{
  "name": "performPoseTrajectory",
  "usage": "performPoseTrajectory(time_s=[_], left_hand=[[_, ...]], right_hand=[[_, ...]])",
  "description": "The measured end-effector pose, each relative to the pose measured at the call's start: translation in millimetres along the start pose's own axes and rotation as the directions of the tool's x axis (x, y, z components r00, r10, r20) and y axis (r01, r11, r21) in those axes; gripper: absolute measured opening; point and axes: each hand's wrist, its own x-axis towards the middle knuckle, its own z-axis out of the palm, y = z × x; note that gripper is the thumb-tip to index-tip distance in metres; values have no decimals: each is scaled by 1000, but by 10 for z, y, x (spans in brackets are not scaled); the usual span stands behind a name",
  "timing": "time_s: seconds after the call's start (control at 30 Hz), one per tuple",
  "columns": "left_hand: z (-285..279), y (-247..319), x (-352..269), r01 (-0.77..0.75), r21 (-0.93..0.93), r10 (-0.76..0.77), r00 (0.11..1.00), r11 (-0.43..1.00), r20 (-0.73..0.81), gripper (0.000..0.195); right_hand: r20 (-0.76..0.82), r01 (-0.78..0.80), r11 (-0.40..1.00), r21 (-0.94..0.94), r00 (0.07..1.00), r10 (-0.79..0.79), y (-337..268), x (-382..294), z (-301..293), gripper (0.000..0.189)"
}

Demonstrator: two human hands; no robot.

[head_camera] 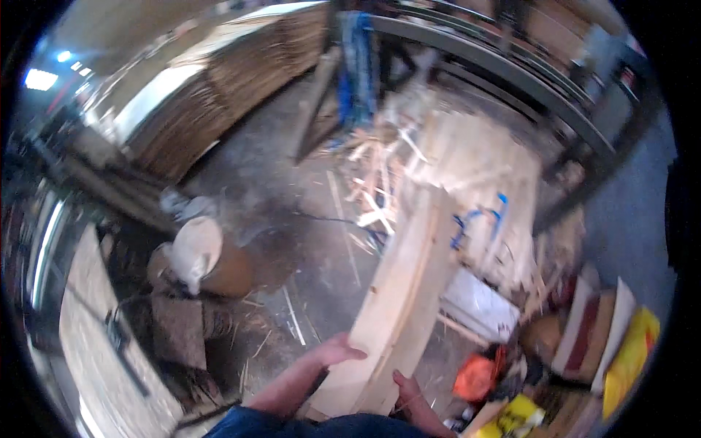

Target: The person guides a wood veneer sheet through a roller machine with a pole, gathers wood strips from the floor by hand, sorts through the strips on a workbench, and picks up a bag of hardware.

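Observation:
A long, pale wooden board or stack of boards [389, 317] reaches from my waist up and away, its far end near a pile of thin wood sheets [476, 148]. On its left side my left hand [342, 350] grips the edge, thumb on the upper face. My right hand [408, 386] holds the right edge, closer to my body. Both hands' undersides are hidden by the wood. The picture is somewhat blurred, so I cannot tell how many layers the wood has.
Wood offcuts [378, 202] litter the concrete floor. Tall veneer stacks [219, 93] stand at upper left, a metal frame [493, 49] at upper right. A round container with a pale top [198, 246] is at left. An orange bag [473, 378] and yellow packaging [512, 419] lie at lower right.

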Motion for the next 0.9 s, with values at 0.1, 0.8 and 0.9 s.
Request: performPoseTrajectory(time_s=[0.1,0.8,0.9], left_hand=[[-74,-109,-280,-79,71,75,996,994,58,47],[-288,-1310,-4062,-728,117,720,686,676,105,68],[-156,-1674,-4611,-789,165,793,607,592,52,67]], right_hand=[[-49,73,992,107,996,-68,169,-294,302,46],[232,604,792,84,762,-605,2425,-2408,1598,69],[372,638,764,98,688,-623,2810,-2487,1412,75]])
